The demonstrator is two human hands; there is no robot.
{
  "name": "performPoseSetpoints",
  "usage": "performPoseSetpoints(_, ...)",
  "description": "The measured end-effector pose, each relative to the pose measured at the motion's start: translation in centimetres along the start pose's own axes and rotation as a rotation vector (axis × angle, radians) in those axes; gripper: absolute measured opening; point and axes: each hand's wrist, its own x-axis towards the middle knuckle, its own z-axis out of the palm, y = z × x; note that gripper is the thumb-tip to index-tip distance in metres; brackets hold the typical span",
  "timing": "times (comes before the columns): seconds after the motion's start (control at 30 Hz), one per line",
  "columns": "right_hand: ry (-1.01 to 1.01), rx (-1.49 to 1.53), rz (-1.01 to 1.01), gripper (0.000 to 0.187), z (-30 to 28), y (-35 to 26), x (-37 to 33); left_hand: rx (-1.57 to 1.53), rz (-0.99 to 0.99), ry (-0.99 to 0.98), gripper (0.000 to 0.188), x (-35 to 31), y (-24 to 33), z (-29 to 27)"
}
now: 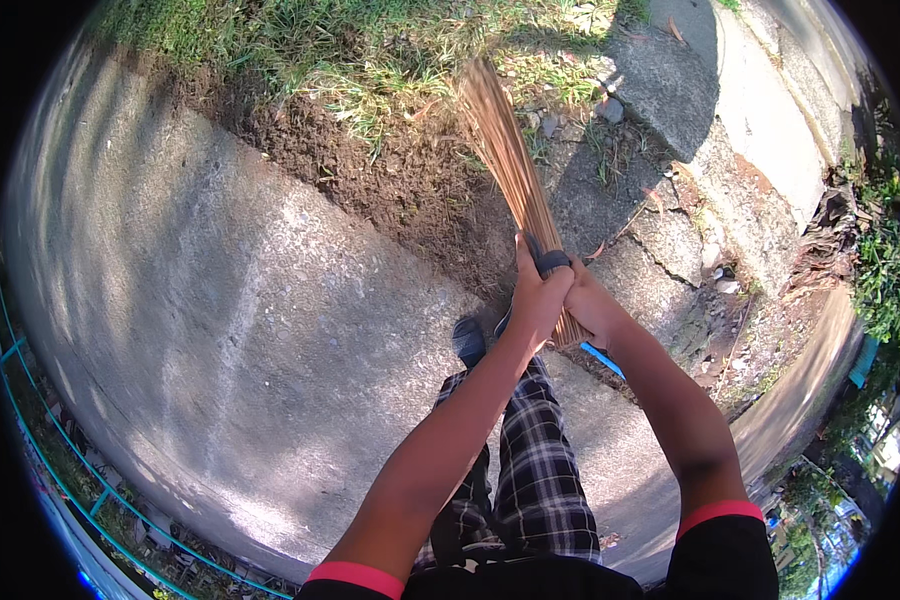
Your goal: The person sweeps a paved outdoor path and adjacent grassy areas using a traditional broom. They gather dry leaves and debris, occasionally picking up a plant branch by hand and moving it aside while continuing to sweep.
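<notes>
A stick broom, a bundle of thin brown ribs bound with a dark band, slants away from me in both hands. My left hand is closed round it just below the band, its thumb lying along the bundle. Close against it on the right, my right hand also grips the bundle, with its fingers partly hidden. The ribs' cut ends show below my hands. The far, spread end hangs over the edge of soil and grass. A bright blue strip shows beside my right forearm; what it belongs to is unclear.
Concrete pavement spreads left of my feet, bordered by bare brown soil and grass. Cracked slabs with loose stones lie to the right. A teal railing curves along the lower left; green plants grow at the far right.
</notes>
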Motion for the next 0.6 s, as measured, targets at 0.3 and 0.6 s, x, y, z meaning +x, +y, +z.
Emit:
performPoseSetpoints(0.3,-0.415,-0.184,0.389,0.04,3.1,0.5,-0.7,-0.309,-0.163,0.442,0.038,-6.1,-0.7,-1.5)
performPoseSetpoints(0.6,-0.119,-0.018,-0.082,0.044,0.8,-4.6,7.1,-0.017,-0.067,0.156,0.073,6.6,4.1,-2.3)
